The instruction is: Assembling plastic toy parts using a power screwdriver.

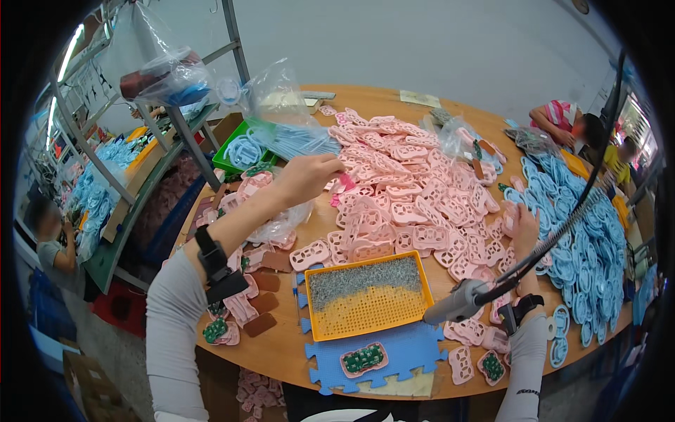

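I am seated at a round wooden table (394,98) covered in plastic parts. My left hand (309,177) is stretched forward with its fingers curled closed around a small pink plastic piece (346,183), right at the near edge of a big heap of pink plastic shells (415,190) with rounded cut-outs. Just below that hand lies a crumpled clear plastic bag (281,225). Beyond it stands a green crate (226,160) holding pale blue shells, with another clear bag (285,119) of blue parts leaning over it. My right hand (524,228) rests on the right side of the pink heap, fingers bent over the shells; I cannot tell whether it grips one. To the right of that hand spreads a pile of blue plastic shells (590,239). Between my forearms, nearer to me, sits an orange tray (369,295); its far half is filled with small grey screws (362,276) and its near half shows bare perforated floor. The tray rests on a blue foam mat (408,352), where a pink shell with a green circuit board (363,359) lies. A grey electric screwdriver (457,302) hangs on a coiled cable beside my right wrist.
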### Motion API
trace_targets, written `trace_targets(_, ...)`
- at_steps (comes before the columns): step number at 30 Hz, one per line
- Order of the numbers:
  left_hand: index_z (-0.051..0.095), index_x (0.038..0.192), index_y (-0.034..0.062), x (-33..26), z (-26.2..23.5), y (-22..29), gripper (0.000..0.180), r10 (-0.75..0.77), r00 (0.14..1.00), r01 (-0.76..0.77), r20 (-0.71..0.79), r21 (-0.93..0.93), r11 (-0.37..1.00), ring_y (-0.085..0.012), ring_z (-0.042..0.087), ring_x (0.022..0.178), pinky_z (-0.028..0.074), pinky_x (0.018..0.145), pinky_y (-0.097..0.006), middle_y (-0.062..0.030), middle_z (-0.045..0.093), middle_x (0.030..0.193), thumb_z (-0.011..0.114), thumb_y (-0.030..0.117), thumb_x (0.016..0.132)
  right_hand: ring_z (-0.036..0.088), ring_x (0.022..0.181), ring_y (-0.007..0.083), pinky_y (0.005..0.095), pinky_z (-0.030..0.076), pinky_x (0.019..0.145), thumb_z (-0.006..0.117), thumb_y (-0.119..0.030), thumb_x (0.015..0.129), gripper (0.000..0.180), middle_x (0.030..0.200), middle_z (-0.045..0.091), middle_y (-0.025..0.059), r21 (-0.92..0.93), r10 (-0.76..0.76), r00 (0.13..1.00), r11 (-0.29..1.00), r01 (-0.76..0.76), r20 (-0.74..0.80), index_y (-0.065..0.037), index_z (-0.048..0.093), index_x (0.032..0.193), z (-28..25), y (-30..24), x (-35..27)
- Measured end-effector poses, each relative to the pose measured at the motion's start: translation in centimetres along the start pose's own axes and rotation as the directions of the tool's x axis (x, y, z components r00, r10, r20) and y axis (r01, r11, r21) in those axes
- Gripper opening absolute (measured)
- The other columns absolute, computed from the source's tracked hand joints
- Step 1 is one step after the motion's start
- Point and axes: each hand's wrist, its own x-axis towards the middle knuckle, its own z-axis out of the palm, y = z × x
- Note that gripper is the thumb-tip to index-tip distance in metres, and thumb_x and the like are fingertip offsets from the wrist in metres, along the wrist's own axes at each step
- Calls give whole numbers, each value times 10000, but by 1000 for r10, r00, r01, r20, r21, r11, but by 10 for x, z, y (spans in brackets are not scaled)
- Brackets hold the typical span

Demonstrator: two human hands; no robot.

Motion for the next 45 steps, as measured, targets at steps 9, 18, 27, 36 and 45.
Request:
trace_targets(9, 522, 963, -35, -39, -78, 32, 108, -341, 920, 267, -193, -327, 907, -193, 664, 705, 492, 619, -281, -147, 653, 780, 529, 47, 892, 569, 849, 99, 254, 478, 722, 462, -132, 957, 248, 865, 570, 6, 843, 336, 916, 410, -350, 217, -43, 477, 1189, -139, -35, 5)
trace_targets(18, 552, 937, 6, -63, -73, 47, 145, -628, 771, 419, -100, -664, 620, -119, 628, 743, 489, 636, -262, -61, 649, 827, 547, 148, 913, 627, 748, 134, 241, 501, 655, 501, 47, 848, 236, 920, 630, 78, 760, -233, 733, 342, -553, 639, 14, 574, 1070, -270, -194, -80)
trace_targets(27, 594, 916, 52, -206, -46, 171, 158, 23, 845, 477, 535, -771, 421, -130, 568, 939, 438, 847, -281, -26, 606, 956, 590, 210, 905, 623, 693, 93, 214, 493, 563, 529, -58, 911, 226, 863, 648, 85, 478, -332, 424, 96, -873, 843, -10, 527, 1132, -186, -355, -146)
trace_targets(36, 577, 955, 50, -206, -100, 133, 182, -514, 653, 684, 556, -724, 86, -83, 610, 841, 499, 715, -216, -11, 613, 900, 570, 226, 912, 597, 860, 170, 292, 488, 734, 464, -161, 922, 264, 1021, 605, 110, -14, -942, 19, -26, -1000, 334, -4, 526, 1124, -192, -450, -243)
trace_targets(45, 579, 941, 82, -149, -86, 132, 191, -433, 699, 665, 569, -739, 103, -8, 536, 762, 413, 641, -178, 53, 581, 851, 569, 270, 919, 602, 920, 168, 293, 481, 794, 536, -136, 893, 247, 1000, 627, 101, 350, -936, 88, -213, -912, -342, 10, 572, 1088, -297, -536, -282)
